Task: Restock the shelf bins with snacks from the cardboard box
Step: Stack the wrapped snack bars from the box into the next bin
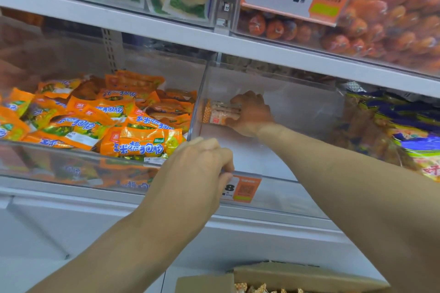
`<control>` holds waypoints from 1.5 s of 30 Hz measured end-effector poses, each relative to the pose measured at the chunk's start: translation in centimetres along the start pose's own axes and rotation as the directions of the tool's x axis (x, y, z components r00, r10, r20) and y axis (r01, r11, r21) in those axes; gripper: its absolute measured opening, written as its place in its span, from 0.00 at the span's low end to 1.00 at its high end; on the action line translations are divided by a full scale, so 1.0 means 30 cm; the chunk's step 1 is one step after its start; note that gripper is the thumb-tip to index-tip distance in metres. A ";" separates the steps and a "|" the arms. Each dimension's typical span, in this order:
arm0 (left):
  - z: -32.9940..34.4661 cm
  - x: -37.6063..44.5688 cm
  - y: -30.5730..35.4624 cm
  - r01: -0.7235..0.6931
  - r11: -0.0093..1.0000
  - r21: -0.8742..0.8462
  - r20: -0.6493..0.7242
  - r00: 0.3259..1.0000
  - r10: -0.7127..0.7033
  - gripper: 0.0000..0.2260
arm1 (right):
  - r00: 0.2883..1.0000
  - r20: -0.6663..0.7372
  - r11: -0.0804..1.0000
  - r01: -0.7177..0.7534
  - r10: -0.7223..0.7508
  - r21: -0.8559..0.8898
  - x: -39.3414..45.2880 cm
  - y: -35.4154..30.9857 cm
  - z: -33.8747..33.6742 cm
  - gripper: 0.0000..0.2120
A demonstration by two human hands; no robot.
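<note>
Right hand (252, 114): fingers clamping snack packs (220, 112), setting them deep inside the clear bin (273, 164).
Left hand (197, 169): fingers curling over the bin's front rim, steadying it.

The clear plastic shelf bin (273, 112) in the middle of the row holds only a small stack of pale snack packets (220, 113) with orange checkered ends, lying flat against its left wall near the back (gripped there by the right hand (251, 114)). The left hand (202, 164) curls over the bin's front rim. Below, the open cardboard box (285, 276) sits at the bottom edge of view, more checkered packets (259, 289) showing inside.
</note>
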State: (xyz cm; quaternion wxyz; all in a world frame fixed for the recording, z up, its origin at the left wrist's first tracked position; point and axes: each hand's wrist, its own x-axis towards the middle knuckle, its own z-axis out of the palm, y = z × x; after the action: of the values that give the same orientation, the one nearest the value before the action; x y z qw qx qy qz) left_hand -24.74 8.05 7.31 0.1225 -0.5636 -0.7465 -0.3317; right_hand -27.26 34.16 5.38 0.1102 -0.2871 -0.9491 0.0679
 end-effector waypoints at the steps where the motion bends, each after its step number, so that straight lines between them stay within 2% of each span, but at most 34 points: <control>1: 0.004 0.000 -0.002 0.010 1.000 0.013 0.004 1.000 -0.011 0.12 | 1.000 -0.005 1.000 -0.013 0.013 0.020 -0.002 -0.007 -0.025 0.23; 5: 0.005 0.002 0.014 0.072 0.997 0.026 0.039 0.997 -0.073 0.06 | 1.000 0.007 0.995 0.013 -0.014 0.096 -0.091 -0.034 -0.162 0.15; 8: 0.006 -0.004 0.031 0.121 0.986 0.111 0.069 0.989 -0.129 0.03 | 0.993 -0.058 0.961 0.110 -0.098 0.255 -0.295 -0.046 -0.281 0.05; 9: 0.003 -0.007 0.039 0.126 0.983 0.130 0.053 0.990 -0.134 0.04 | 0.987 -0.097 0.938 0.150 -0.125 0.314 -0.387 -0.050 -0.318 0.02; 13: -0.015 0.001 0.138 -0.002 1.000 0.021 -0.139 0.990 0.005 0.03 | 0.948 -0.296 0.796 0.269 -0.119 0.542 -0.756 -0.022 -0.386 0.06; 14: -0.003 -0.004 0.180 -0.019 0.998 -0.053 -0.110 0.994 0.013 0.03 | 0.942 -0.323 0.754 0.278 -0.093 0.596 -0.837 0.007 -0.367 0.06; 16: 0.049 -0.039 0.264 0.050 0.980 -0.194 0.081 0.996 -0.035 0.03 | 0.949 -0.310 0.717 0.253 -0.055 0.650 -0.974 0.088 -0.286 0.07; 18: 0.152 -0.109 0.315 0.119 0.971 -0.208 0.368 0.929 -0.035 0.04 | 0.991 -0.137 0.731 0.085 0.012 0.678 -1.093 0.204 -0.144 0.09; 20: 0.279 -0.222 0.338 0.165 0.972 -0.167 0.629 0.777 -0.023 0.05 | 0.982 0.183 0.795 -0.143 0.040 0.590 -1.213 0.338 0.030 0.10; 21: 0.345 -0.286 0.345 0.204 0.967 -0.152 0.713 0.700 -0.036 0.06 | 0.943 0.329 0.837 -0.217 0.047 0.502 -1.276 0.407 0.114 0.08; 22: 0.405 -0.348 0.357 0.248 0.958 -0.143 0.760 0.648 -0.055 0.06 | 0.889 0.454 0.872 -0.268 0.060 0.410 -1.340 0.462 0.180 0.04; 23: 0.466 -0.412 0.369 0.282 0.952 -0.121 0.784 0.615 -0.083 0.06 | 0.829 0.553 0.897 -0.303 0.081 0.322 -1.398 0.502 0.229 0.05; 26: 0.611 -0.589 0.412 0.315 0.949 0.003 0.841 0.513 -0.173 0.13 | 0.710 0.687 0.910 -0.372 0.152 0.183 -1.521 0.543 0.299 0.20; 28: 0.663 -0.692 0.425 0.295 0.952 0.075 0.872 0.445 -0.206 0.18 | 0.700 0.693 0.898 -0.401 0.172 0.182 -1.557 0.524 0.319 0.24; 29: 0.679 -0.735 0.429 0.282 0.955 0.093 0.878 0.429 -0.212 0.19 | 0.705 0.686 0.893 -0.409 0.178 0.188 -1.568 0.515 0.332 0.25; 31: 0.695 -0.781 0.436 0.252 0.963 0.095 0.863 0.462 -0.206 0.20 | 0.695 0.698 0.897 -0.405 0.175 0.178 -1.574 0.500 0.346 0.27; 34: 0.707 -0.793 0.442 0.298 0.949 0.102 0.828 0.503 -0.247 0.18 | 0.702 0.704 0.944 -0.296 0.113 0.144 -1.585 0.476 0.376 0.28; 38: 0.731 -0.789 0.431 0.403 0.905 0.136 0.842 0.434 -0.320 0.26 | 0.741 0.660 0.952 -0.275 0.124 0.130 -1.597 0.464 0.398 0.20; 42: 0.741 -0.796 0.427 0.249 0.957 0.153 0.853 0.455 -0.254 0.17 | 0.780 0.618 0.975 -0.202 0.100 0.096 -1.619 0.428 0.425 0.22; 45: 0.741 -0.809 0.420 0.252 0.959 0.130 0.867 0.439 -0.233 0.11 | 0.804 0.585 0.985 -0.163 0.102 0.053 -1.623 0.397 0.454 0.20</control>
State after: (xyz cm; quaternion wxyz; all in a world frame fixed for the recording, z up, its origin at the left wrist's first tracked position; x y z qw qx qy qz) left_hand -0.76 5.50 -18.38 -0.3291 -0.5415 -0.7734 -0.0183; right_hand 15.15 15.85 -18.36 -0.1752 -0.3122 -0.9104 0.2072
